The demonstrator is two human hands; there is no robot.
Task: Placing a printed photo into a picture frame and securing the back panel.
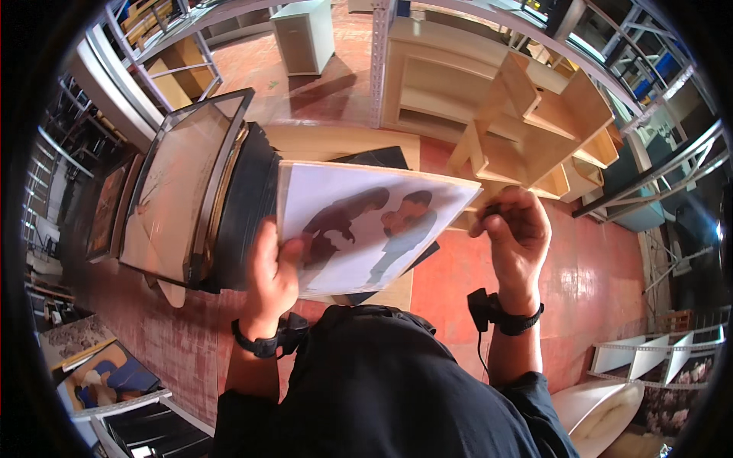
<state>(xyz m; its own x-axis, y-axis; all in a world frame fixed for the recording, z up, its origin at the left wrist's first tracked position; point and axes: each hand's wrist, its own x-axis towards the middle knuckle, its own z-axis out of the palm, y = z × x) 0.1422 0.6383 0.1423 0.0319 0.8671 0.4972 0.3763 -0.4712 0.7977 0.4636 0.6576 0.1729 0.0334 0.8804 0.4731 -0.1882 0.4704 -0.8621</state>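
A pale picture panel [450, 195] with light wooden edges is tilted up before me. Two dark figures show on its whitish face. My left hand [273, 267] grips its left edge, the thumb on the front and the other fingers behind. Off the panel's upper right corner, my right hand [519, 237] is raised and apart from it. Its fingers are curled and pinched together around a small dark bit that I cannot make out. Below the panel lies a light wooden board [328, 141], with black flat pieces [385, 156] on top.
Framed pictures [179, 183] and black frames [244, 206] lean in a row at the left. A wooden shelf unit [527, 130] stands far right, a white cabinet [304, 38] at the back. Metal racks [378, 69] surround the red floor [588, 267]; another picture [107, 374] lies lower left.
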